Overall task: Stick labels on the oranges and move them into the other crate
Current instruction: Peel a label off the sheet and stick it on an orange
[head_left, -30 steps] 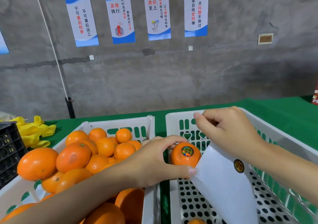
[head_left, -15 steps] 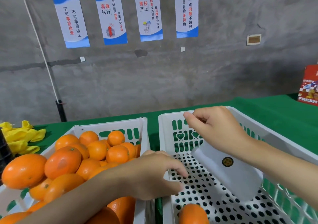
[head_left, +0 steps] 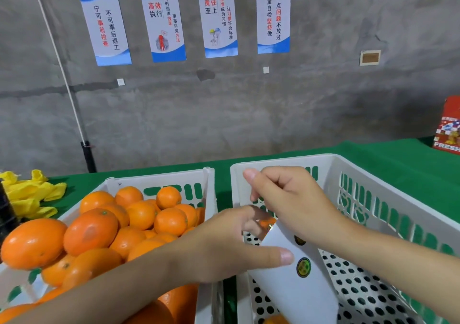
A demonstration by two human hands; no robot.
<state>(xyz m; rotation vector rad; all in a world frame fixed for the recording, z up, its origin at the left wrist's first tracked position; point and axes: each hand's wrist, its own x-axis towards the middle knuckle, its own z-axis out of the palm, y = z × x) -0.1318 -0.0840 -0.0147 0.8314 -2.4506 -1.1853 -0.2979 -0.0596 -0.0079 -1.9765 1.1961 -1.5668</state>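
Tablecloth (head_left: 398, 164) green | wall (head_left: 249, 114) concrete, posters (head_left: 161, 21) | right hand (head_left: 293, 204) grips label sheet (head_left: 293, 293) | left hand (head_left: 224, 249) grasp unclear

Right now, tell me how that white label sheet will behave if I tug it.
The label sheet probably flops: it curves below the right hand gripping its top. Likely very light, since that one grip carries it. Its smooth face may slip against the left hand.

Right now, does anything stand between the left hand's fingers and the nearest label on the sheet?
Nothing visible does. The thumb tip of the left hand lies just beside the round label on the white sheet, which the right hand holds over the right crate.
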